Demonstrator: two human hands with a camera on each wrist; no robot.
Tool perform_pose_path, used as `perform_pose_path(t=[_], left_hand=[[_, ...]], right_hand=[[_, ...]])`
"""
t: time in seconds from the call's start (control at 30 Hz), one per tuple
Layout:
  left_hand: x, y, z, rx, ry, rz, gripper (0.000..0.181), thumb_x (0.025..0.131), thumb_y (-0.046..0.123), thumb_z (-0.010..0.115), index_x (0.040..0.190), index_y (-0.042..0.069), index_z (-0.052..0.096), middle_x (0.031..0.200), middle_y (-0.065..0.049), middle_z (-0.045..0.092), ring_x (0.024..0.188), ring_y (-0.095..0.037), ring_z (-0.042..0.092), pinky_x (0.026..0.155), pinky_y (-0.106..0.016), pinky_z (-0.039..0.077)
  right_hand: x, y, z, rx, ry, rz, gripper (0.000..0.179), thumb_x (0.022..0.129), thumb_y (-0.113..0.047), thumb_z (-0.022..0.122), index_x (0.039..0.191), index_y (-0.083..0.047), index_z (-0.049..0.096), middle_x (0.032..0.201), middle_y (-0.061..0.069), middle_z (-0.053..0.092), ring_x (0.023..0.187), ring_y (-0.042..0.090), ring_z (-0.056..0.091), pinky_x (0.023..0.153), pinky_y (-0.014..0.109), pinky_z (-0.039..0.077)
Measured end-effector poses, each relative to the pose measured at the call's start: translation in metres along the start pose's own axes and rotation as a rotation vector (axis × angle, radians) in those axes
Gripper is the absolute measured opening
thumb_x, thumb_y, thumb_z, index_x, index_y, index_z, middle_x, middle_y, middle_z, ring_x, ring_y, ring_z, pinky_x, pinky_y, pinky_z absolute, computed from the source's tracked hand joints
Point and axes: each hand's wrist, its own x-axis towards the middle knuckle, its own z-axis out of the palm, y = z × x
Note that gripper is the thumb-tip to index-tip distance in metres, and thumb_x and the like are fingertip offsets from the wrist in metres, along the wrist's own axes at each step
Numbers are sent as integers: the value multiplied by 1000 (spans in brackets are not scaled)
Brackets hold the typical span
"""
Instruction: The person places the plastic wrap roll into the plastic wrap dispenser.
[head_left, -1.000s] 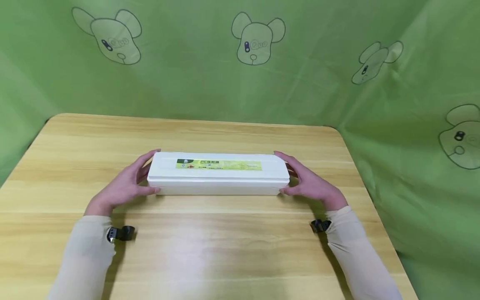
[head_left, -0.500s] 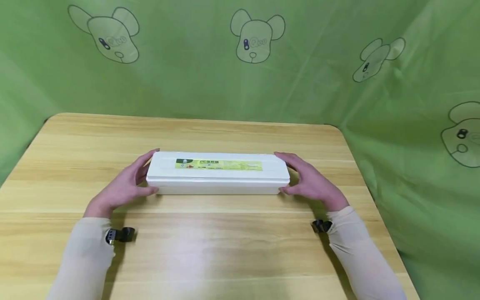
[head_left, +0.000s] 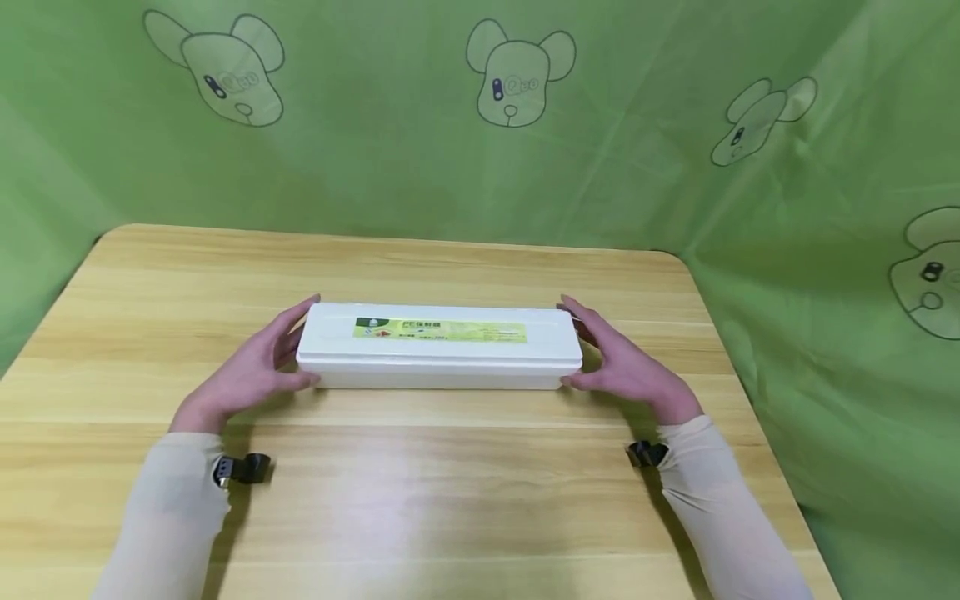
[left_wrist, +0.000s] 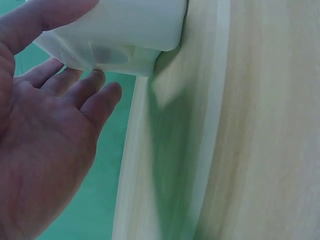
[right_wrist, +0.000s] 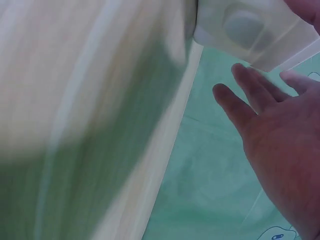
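Observation:
A long white cling film box (head_left: 442, 371) with a yellow-green label on its lid lies across the wooden table. My left hand (head_left: 247, 367) holds its left end, thumb at the front corner and fingers round the back. In the left wrist view, fingertips (left_wrist: 97, 75) meet the box's far edge. At the other end, my right hand (head_left: 630, 367) keeps its thumb by the front lower corner. Its fingers spread loosely beside the back corner; in the right wrist view the fingertips (right_wrist: 237, 70) stand just off the box's end (right_wrist: 245, 27).
The wooden table (head_left: 420, 500) has rounded back corners. Green cloth (head_left: 390, 167) printed with cartoon animal heads hangs behind it and along both sides. Each wrist wears a small black camera (head_left: 251, 468) over a pale sleeve.
The fingers of my right hand have lifted and straightened away from the back right corner of the box. My left hand keeps its hold, and the box lies nearly where it was.

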Motion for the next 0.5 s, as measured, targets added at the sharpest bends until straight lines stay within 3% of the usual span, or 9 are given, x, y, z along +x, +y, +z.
perform_pose_path(t=[0.17, 0.4, 0.5], left_hand=[[1, 0, -1, 2, -11, 22, 108, 77, -12, 72, 159, 18, 9, 162, -14, 10, 145, -35, 17, 107, -12, 26], [0, 1, -1, 35, 35, -18, 105, 75, -9, 77, 158, 19, 20, 159, -13, 24, 142, -33, 27, 107, -15, 30], [0, 1, -1, 47, 44, -29, 104, 74, -8, 78, 158, 20, 22, 158, -13, 27, 141, -31, 30, 109, -22, 32]], right_hand=[[0, -2, 0, 40, -11, 50, 110, 77, -1, 83, 159, -19, 11, 156, 12, 26, 140, 33, 27, 116, 55, 19], [4, 2, 2, 36, -21, 68, 107, 77, 0, 82, 158, -17, 15, 151, 12, 35, 136, 30, 35, 114, 55, 23], [4, 2, 3, 31, -18, 71, 107, 76, 1, 82, 158, -17, 15, 149, 10, 36, 134, 29, 38, 114, 53, 25]])
